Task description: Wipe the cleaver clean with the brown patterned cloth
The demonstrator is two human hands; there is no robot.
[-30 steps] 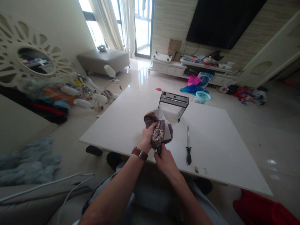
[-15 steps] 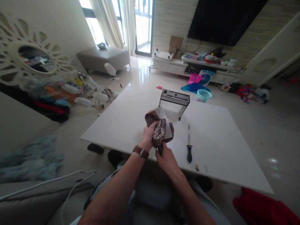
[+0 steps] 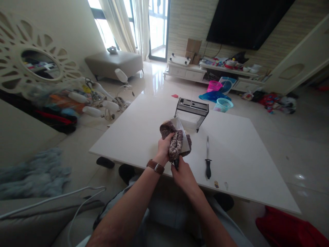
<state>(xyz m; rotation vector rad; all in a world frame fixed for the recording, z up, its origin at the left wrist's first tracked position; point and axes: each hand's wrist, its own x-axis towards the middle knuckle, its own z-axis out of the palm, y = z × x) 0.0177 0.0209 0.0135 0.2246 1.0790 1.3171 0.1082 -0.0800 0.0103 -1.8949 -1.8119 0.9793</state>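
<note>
My left hand (image 3: 165,145) is closed round a fluffy brown-and-white cloth (image 3: 177,141), folded over a wide, pale blade. The blade belongs to a cleaver (image 3: 184,146), whose dark handle is gripped in my right hand (image 3: 182,171). Both hands are over the near side of the white table (image 3: 133,137). To their right lies a sharpening steel (image 3: 208,168) with a black handle, its rod pointing away from me. Just beyond the cloth stands a knife block (image 3: 192,113) with a dark slotted top and clear sides.
Near the front edge lie two small flat objects, one brownish (image 3: 216,184) and one pale (image 3: 226,185). Beyond the table are a turquoise basket (image 3: 223,105) and a pink basket (image 3: 215,86). A lamp with white shades (image 3: 110,105) is at the left. Red fabric (image 3: 288,228) sits at lower right.
Both hands keep their grip on the cloth and the cleaver, with hardly any movement. The whole view has shifted very slightly.
</note>
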